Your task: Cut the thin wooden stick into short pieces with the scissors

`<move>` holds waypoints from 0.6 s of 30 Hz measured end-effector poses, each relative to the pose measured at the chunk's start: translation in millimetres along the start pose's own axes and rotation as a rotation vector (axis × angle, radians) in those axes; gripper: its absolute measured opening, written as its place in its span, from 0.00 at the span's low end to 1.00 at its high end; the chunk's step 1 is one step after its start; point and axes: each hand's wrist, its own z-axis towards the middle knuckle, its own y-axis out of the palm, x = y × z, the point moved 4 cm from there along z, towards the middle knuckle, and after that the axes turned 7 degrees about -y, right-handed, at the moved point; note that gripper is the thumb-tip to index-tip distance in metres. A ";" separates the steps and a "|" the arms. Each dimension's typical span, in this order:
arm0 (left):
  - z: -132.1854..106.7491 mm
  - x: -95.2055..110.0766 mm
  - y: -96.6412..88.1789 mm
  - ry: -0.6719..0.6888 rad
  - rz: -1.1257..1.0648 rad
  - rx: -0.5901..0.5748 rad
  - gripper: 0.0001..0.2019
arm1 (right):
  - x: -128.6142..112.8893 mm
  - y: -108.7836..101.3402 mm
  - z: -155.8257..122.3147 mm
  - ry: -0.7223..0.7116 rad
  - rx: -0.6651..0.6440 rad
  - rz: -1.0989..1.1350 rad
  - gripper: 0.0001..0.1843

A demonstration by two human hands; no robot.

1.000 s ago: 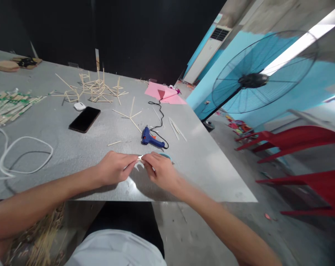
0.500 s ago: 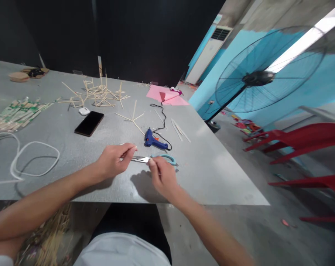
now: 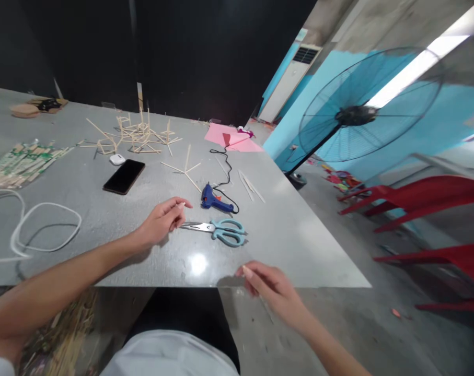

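Note:
My left hand (image 3: 166, 220) is just above the table by the blade tips of the scissors (image 3: 227, 232). Its fingers are curled, thumb against the bent fingers and index finger reaching forward; anything in them is too small to make out. At the front edge of the table, my right hand (image 3: 271, 288) is closed in a pinch, thumb against index finger; what it may hold is unclear. The light-blue-handled scissors lie flat between the hands, touched by neither as far as I can tell. Behind them lies a blue glue gun (image 3: 217, 201), its black cord trailing back.
Joined stick frames (image 3: 137, 137) and a smaller stick piece (image 3: 185, 171) stand behind. Loose sticks (image 3: 250, 186) lie right of the glue gun. A phone (image 3: 124, 176), earbud case (image 3: 117, 159), white cable (image 3: 80, 222), packaged sticks (image 3: 25, 162) and pink paper (image 3: 232, 137) are also there.
My right hand has moved away from over the scissors, right and toward the table's front edge, uncovering their handles. My left hand has stayed near the blades, its index finger now straighter.

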 end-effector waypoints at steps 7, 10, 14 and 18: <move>19.4 -10.0 -16.2 -0.064 -0.060 0.131 0.13 | 29.5 63.9 -57.5 0.242 -0.139 0.124 0.27; 30.1 -5.9 -41.7 0.008 -0.065 0.249 0.15 | 60.7 101.0 -76.5 0.304 -0.058 0.267 0.33; 43.6 -4.2 -79.1 0.048 -0.090 0.433 0.11 | 95.1 150.0 -99.5 0.393 0.062 0.403 0.40; 49.7 -4.3 -95.3 0.052 -0.108 0.470 0.10 | 100.1 173.6 -122.6 0.406 0.107 0.439 0.41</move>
